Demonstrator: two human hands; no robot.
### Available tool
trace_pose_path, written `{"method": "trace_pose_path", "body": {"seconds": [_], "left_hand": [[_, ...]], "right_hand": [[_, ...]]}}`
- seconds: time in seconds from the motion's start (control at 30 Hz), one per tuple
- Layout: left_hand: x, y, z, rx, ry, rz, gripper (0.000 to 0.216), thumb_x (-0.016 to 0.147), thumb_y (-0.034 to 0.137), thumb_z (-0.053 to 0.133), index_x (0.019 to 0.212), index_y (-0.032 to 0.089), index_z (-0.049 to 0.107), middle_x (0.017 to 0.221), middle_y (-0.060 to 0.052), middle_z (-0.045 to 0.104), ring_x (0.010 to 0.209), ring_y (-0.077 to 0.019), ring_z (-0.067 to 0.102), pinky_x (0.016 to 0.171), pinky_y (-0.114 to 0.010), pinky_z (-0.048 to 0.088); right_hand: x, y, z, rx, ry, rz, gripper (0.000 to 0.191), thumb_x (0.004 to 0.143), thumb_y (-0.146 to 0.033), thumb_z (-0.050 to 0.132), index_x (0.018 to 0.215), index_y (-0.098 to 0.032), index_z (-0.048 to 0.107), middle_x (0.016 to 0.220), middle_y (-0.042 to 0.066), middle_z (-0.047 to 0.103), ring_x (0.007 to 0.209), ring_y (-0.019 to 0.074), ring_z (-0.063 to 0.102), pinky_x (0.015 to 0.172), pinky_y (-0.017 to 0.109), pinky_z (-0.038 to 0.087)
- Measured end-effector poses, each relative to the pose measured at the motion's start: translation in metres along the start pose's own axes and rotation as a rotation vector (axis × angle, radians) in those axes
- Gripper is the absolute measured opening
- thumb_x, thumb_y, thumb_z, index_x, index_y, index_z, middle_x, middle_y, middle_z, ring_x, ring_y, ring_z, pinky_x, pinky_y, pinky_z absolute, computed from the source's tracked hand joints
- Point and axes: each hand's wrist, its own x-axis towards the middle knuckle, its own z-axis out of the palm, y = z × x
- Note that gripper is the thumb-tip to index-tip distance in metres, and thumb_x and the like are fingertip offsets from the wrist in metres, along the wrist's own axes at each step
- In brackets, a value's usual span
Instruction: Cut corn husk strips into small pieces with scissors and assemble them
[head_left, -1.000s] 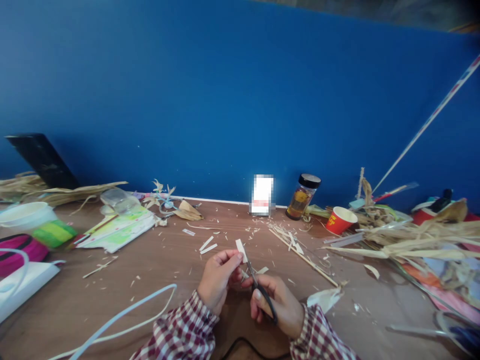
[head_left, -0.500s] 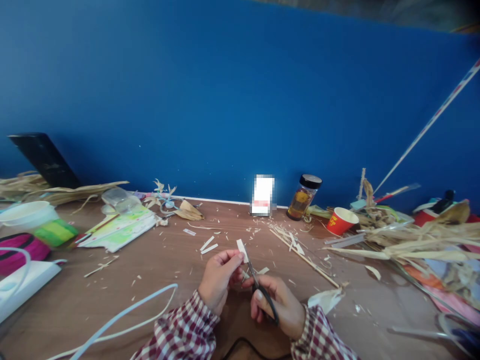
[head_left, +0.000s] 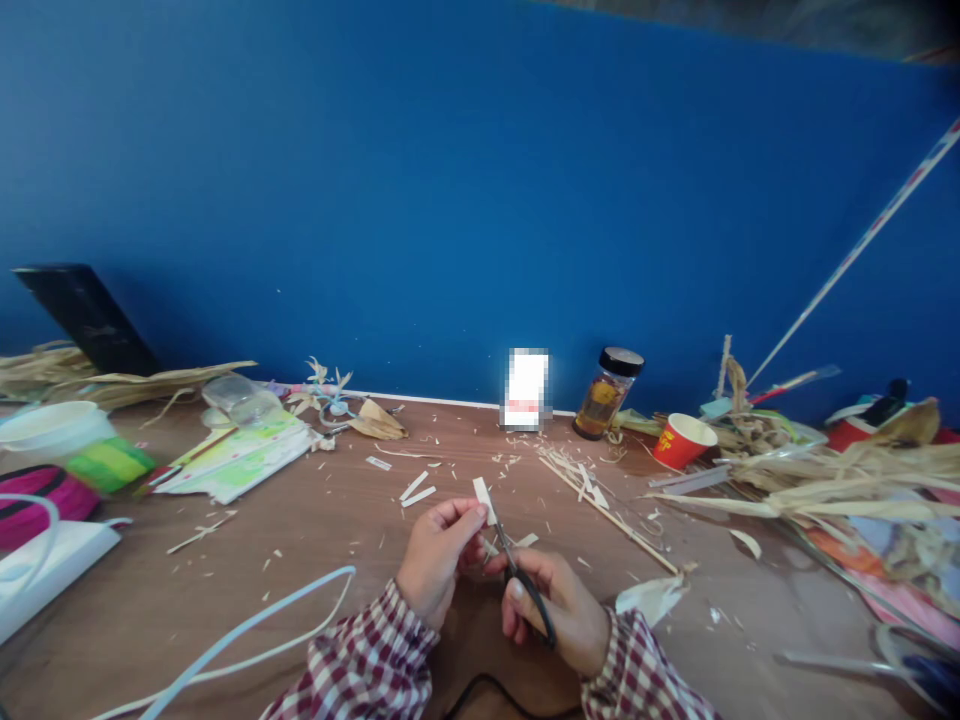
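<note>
My left hand (head_left: pixel 444 555) pinches a short pale strip (head_left: pixel 483 494) between thumb and fingers; its upper end sticks out above the fingertips. My right hand (head_left: pixel 559 605) is closed around the black handles of a pair of scissors (head_left: pixel 534 598). The scissor blades point up and left and touch the strip's right edge. Whether the blades are fully closed, I cannot make out. Just beyond my left hand, two cut pale strips (head_left: pixel 417 495) lie on the brown table (head_left: pixel 300 560). Small trimmings are scattered around both hands.
A tilted jar (head_left: pixel 606 395) with a black lid and a red paper cup (head_left: pixel 682 442) stand at the back. Dried husks (head_left: pixel 817 480) pile up on the right. Thin sticks (head_left: pixel 607 515) lie nearer. At left are a painted sheet (head_left: pixel 240 455), a white cable (head_left: pixel 255 625) and a white power strip (head_left: pixel 60 570).
</note>
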Motion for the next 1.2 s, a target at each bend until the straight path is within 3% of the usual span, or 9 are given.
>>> {"method": "trace_pose_path", "body": {"seconds": [1.2], "left_hand": [[-0.0024, 0.0028, 0.0027, -0.003, -0.004, -0.002, 0.026, 0.053, 0.031, 0.074, 0.065, 0.011, 0.062, 0.049, 0.004, 0.054, 0.039, -0.0033, 0.043, 0.041, -0.016, 0.036]], "right_hand": [[0.001, 0.007, 0.0005, 0.016, 0.022, 0.005, 0.048, 0.076, -0.054, 0.05, 0.098, -0.011, 0.052, 0.052, -0.001, 0.055, 0.04, 0.0076, 0.046, 0.041, 0.018, 0.036]]}}
